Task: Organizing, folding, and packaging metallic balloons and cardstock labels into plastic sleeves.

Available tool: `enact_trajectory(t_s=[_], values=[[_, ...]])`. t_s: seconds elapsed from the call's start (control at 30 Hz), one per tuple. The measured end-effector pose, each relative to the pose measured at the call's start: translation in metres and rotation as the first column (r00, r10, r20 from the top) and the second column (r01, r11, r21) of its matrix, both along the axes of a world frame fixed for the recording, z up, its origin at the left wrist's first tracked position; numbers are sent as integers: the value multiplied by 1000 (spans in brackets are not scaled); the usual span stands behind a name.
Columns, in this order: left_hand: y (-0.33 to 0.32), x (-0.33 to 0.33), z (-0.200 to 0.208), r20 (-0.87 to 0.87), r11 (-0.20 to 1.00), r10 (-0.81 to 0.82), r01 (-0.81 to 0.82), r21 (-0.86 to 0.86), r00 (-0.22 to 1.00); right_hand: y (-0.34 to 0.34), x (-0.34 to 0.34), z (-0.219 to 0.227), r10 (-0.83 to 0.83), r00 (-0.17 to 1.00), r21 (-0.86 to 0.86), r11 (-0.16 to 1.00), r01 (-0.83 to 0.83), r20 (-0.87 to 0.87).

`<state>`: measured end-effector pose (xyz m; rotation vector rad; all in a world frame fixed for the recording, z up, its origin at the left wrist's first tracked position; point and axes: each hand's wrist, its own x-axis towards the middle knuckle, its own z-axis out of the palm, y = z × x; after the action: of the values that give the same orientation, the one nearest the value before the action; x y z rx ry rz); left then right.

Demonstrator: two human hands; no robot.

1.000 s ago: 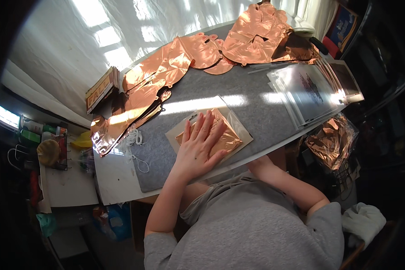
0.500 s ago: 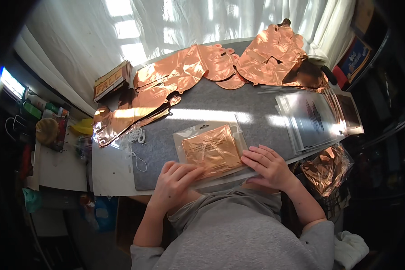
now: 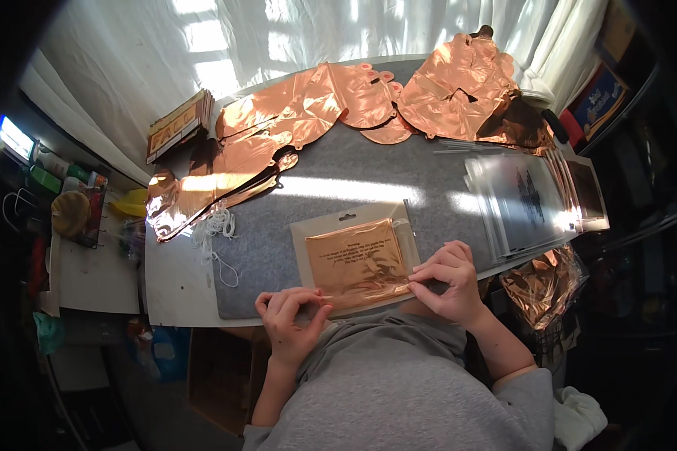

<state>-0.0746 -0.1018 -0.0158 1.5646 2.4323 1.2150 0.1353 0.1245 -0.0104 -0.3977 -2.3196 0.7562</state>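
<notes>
In front of me at the table's near edge lies a clear plastic bag (image 3: 301,248) with a hanging hole at its top. It holds a flat folded copper foil piece (image 3: 352,252), seen under dark print. My left hand (image 3: 293,319) is at the bag's lower left corner, fingers curled toward the thumb on its edge. At the lower right side, my right hand (image 3: 451,284) pinches the bag's edge between thumb and fingers. Both hands are closed, and the plastic between them looks creased and shiny.
Copper foil balloons (image 3: 301,113) spread along the back. A stack of clear bags (image 3: 515,199) lies at right, with a bagged foil bundle (image 3: 541,286) below. White string (image 3: 217,225) and a stack of printed cards (image 3: 180,128) are at left. An open cardboard box (image 3: 222,372) stands below.
My hands have gone from lying on the bag to pinching its lower edge at both sides. The bag's plastic now looks flatter, and its print shows more clearly.
</notes>
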Motion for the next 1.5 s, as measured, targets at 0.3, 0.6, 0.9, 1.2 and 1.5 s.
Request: enact_trajectory(t_s=[0.3, 0.6, 0.9, 1.2, 1.5], values=[[8, 5, 6, 75, 998, 45, -47, 28, 996, -8, 14, -17, -121, 991, 262, 956, 133, -60], [13, 23, 35, 134, 960, 15, -51, 276, 991, -33, 28, -3, 71, 966, 483, 855, -188, 250], [48, 70, 152, 256, 105, -869, 347, 932, -425, 74, 120, 111, -651, 718, 679, 413, 607, -246], [44, 69, 167, 193, 143, -756, 131, 981, -626, 218, 209, 6, -941, 261, 514, 336, 789, 215], [38, 36, 151, 137, -54, -814, 308, 950, -564, 194, -19, 60, -431, 901, 320, 863, 392, 58]])
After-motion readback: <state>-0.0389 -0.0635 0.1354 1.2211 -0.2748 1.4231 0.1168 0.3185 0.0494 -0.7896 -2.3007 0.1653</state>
